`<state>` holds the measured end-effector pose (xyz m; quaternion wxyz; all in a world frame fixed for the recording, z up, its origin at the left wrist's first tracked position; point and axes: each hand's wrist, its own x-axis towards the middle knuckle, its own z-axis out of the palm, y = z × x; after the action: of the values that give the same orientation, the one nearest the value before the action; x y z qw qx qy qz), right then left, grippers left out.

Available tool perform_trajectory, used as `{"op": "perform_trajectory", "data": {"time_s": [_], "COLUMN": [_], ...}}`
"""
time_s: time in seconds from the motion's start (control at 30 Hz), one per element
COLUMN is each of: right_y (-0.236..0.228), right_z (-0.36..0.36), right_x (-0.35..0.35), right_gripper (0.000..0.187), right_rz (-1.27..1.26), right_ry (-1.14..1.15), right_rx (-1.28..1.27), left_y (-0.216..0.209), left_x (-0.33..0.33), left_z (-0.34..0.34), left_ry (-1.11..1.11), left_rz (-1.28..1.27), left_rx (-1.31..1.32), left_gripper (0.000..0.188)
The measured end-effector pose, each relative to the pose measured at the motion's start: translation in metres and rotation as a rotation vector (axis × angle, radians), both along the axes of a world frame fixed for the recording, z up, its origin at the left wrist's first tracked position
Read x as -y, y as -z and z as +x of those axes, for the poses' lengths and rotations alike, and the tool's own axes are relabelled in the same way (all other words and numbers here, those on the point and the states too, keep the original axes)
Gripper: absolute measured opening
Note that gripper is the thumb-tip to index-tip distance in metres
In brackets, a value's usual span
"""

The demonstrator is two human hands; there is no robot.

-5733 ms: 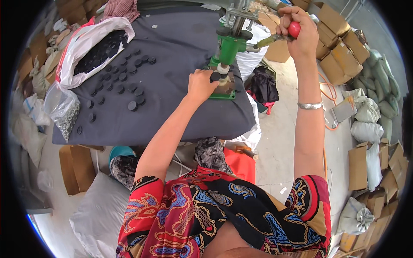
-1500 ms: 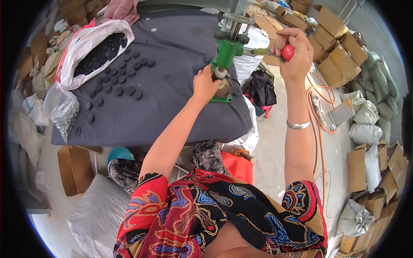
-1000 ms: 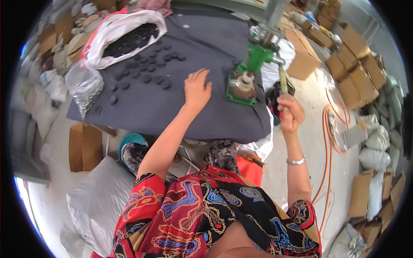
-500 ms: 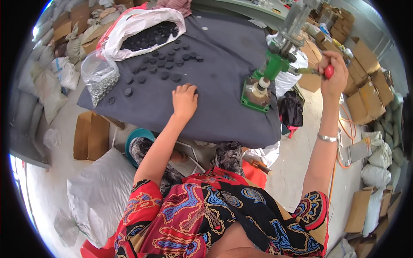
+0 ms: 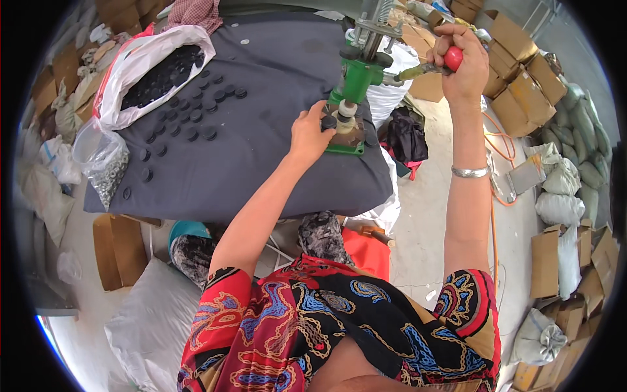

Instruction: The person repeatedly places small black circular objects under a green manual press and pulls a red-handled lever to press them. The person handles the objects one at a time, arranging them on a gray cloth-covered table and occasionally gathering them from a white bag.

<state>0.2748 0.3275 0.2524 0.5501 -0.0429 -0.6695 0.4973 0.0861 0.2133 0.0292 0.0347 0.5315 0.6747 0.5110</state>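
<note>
A green hand press (image 5: 354, 78) stands at the right part of the cloth-covered table. My left hand (image 5: 309, 134) is at its base, with thumb and fingertips closed on a small round black cap (image 5: 328, 123). The cap is just left of the white cylindrical die (image 5: 346, 110) under the ram. My right hand (image 5: 471, 70) is wrapped round the red ball knob (image 5: 453, 59) of the press lever (image 5: 418, 71), out to the right. Several loose black caps (image 5: 194, 115) lie scattered to the left of my left hand.
At the table's (image 5: 274, 176) far left lies an open white bag (image 5: 112, 111) full of black caps. A clear bag of small metal rings (image 5: 111, 171) sits at the left edge. Cardboard boxes (image 5: 526, 101) and sacks (image 5: 560, 208) line the right side. An orange hose (image 5: 494, 242) crosses the floor.
The view has shifted, so the table sits further left. My left hand has moved right, from the tabletop to the press base, with a black cap. My right hand stays on the lever knob.
</note>
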Motion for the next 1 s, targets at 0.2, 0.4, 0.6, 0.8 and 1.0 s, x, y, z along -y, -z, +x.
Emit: {"op": "perform_trajectory", "data": {"time_s": [0.2, 0.4, 0.6, 0.8, 1.0], "right_y": [0.006, 0.025, 0.146, 0.154, 0.112], "right_z": [0.004, 0.012, 0.036, 0.038, 0.04], "right_x": [0.006, 0.022, 0.052, 0.07, 0.067], "right_gripper": [0.029, 0.029, 0.022, 0.016, 0.02], "right_rz": [0.0, 0.052, 0.432, 0.579, 0.327], "right_ry": [-0.005, 0.01, 0.155, 0.234, 0.206], "right_rx": [-0.028, -0.041, -0.055, 0.03, 0.105], "left_y": [0.004, 0.003, -0.001, 0.006, 0.039], "left_x": [-0.039, -0.048, -0.029, 0.035, 0.11], "left_z": [0.012, 0.017, 0.012, -0.047, -0.145], "left_ry": [-0.017, -0.006, 0.063, -0.227, -0.724], "left_rz": [-0.027, -0.073, -0.019, 0.03, -0.269], "left_rx": [-0.018, 0.104, 0.137, -0.278, -0.598], "left_gripper": [0.067, 0.072, 0.071, 0.054, 0.048]}}
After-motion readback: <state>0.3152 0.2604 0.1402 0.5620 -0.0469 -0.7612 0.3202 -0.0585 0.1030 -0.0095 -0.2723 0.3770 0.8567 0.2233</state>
